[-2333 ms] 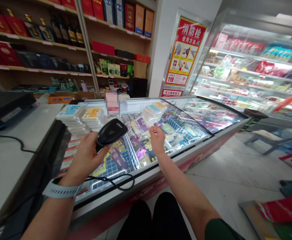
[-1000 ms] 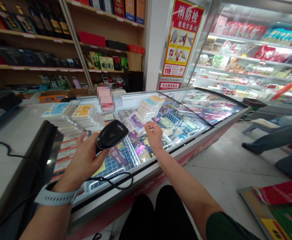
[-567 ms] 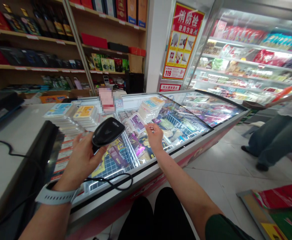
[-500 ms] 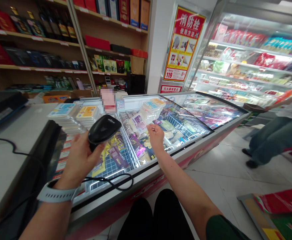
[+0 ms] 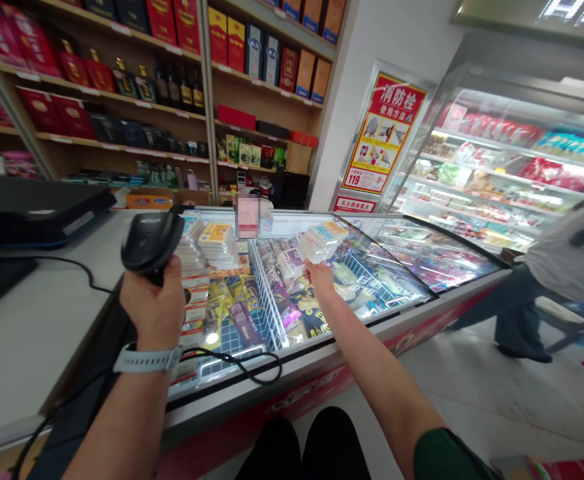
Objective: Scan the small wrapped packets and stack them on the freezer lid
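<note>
My left hand (image 5: 155,303), a grey watch band on its wrist, is wrapped round a black handheld scanner (image 5: 152,241) above the left end of the glass-topped freezer (image 5: 212,387). A black cable (image 5: 257,373) loops near that wrist. Over the freezer glass, my right hand (image 5: 319,277) pinches a pale package with a purple label (image 5: 292,261). Beside this package is a stack of clear boxes (image 5: 322,241). Stacked boxes with orange labels (image 5: 217,240) stand between my hands, farther back.
A grey-white counter (image 5: 27,340) with a dark device (image 5: 37,210) lies at the left. Shelves (image 5: 192,117) of bottles and boxes stand behind. At the right, a person in a grey top (image 5: 567,253) is beside the freezer, before a lit refrigerated display (image 5: 512,160).
My left hand has moved left with the scanner, away from the stacked boxes. The view has tilted up and turned left. The person at the right has shifted posture, with more of the body showing.
</note>
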{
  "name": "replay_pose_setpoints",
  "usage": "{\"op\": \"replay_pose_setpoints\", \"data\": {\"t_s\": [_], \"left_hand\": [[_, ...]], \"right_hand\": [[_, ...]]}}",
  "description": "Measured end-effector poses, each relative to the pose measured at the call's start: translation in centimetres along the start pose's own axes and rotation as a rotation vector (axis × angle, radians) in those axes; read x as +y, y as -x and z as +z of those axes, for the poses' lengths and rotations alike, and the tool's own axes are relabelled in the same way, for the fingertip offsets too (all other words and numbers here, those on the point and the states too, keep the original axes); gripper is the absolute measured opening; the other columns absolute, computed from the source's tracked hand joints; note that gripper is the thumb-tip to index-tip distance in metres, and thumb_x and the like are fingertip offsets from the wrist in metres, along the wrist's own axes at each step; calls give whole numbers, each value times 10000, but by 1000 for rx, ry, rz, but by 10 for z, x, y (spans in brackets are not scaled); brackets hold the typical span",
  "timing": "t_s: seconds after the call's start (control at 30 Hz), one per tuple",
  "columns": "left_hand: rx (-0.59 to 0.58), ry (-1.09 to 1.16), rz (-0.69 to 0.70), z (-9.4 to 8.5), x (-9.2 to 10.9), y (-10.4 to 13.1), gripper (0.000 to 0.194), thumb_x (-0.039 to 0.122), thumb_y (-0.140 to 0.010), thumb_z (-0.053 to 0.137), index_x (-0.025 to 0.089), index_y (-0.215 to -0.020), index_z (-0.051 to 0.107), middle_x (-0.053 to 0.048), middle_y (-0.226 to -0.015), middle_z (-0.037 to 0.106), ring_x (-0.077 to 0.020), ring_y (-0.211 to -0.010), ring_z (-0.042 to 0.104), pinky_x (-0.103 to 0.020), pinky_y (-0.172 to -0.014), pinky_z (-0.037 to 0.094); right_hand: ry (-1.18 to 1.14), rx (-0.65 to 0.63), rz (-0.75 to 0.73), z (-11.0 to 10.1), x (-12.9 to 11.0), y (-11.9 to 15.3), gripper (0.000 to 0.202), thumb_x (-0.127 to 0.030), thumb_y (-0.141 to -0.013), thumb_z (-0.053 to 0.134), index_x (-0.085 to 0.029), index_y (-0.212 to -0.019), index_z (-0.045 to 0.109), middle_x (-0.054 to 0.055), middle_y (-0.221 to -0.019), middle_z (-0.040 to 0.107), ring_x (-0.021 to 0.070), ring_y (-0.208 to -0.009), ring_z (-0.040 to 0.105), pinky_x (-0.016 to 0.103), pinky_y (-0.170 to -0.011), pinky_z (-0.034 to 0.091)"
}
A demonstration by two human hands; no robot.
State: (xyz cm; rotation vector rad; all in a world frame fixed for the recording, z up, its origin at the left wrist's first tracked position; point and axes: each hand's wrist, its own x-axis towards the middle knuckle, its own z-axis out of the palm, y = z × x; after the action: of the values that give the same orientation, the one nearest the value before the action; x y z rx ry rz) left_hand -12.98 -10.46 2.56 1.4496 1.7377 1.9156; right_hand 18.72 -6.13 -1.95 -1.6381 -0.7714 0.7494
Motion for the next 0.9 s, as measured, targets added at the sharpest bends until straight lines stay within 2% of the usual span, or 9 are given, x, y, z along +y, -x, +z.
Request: {"op": "replay_pose_setpoints", "data": {"t_s": [0.07,0.13,0.23,0.3,0.37,0.43,0.53,0.73,0.9], "left_hand": [[75,-4,-12,0,2,0,580,529,-838,647,61,-1179,671,-165,-1127,717,-321,-1078,658,-459,-979,505],[112,0,-8,0,4,0,538,506,-826,665,71,-1141,694,-148,-1093,736,-303,-1038,676,-437,-953,522],[162,9,3,1,3,-1,489,474,-826,663,82,-1116,702,-143,-1078,743,-296,-1018,684,-422,-932,529],[173,21,2,1,3,-1,471,470,-835,655,89,-1107,703,-146,-1070,744,-293,-1012,688,-415,-916,532],[173,31,-9,-1,4,0,461,477,-846,649,100,-1106,703,-145,-1074,746,-288,-1012,692,-415,-915,531],[164,38,-30,-3,8,1,442,475,-855,643,112,-1100,703,-142,-1081,746,-291,-1018,697,-423,-922,533],[156,37,-62,-5,13,1,416,462,-846,642,123,-1079,703,-138,-1070,748,-306,-1020,703,-438,-922,542],[172,39,-43,-6,10,0,443,490,-843,621,127,-1089,690,-156,-1078,740,-328,-1060,697,-461,-942,534],[138,0,-63,-8,10,0,459,512,-851,594,143,-1109,682,-150,-1105,736,-322,-1091,691,-451,-950,533]], "right_hand": [[42,-1,9,0,0,0,325,-376,-1001,616,-205,-1277,613,90,-1300,630,214,-1083,657,427,-920,585],[80,23,-16,-4,0,2,332,-384,-997,620,-207,-1278,614,89,-1305,628,218,-1089,655,435,-924,584],[131,97,-107,-13,-1,9,310,-436,-952,656,-141,-1037,697,92,-1051,724,226,-954,695,370,-843,573],[150,132,-183,-14,-4,18,335,-475,-900,668,-148,-831,692,76,-822,734,232,-834,704,321,-749,536],[154,113,-243,-8,-10,29,337,-495,-874,642,-174,-770,664,48,-722,714,212,-724,686,291,-662,494],[151,35,-273,9,-19,40,333,-506,-878,603,-189,-787,651,25,-721,711,174,-631,650,263,-599,465],[154,-118,-271,49,-39,53,350,-526,-896,573,-201,-782,638,4,-715,708,138,-561,624,233,-545,448],[236,-295,-215,133,-84,63,515,-690,-814,649,-195,-675,627,19,-577,636,170,-538,635,253,-529,460],[282,-312,-156,163,-102,64,495,-648,-725,771,-164,-760,670,42,-595,636,210,-520,628,299,-520,465]]}}
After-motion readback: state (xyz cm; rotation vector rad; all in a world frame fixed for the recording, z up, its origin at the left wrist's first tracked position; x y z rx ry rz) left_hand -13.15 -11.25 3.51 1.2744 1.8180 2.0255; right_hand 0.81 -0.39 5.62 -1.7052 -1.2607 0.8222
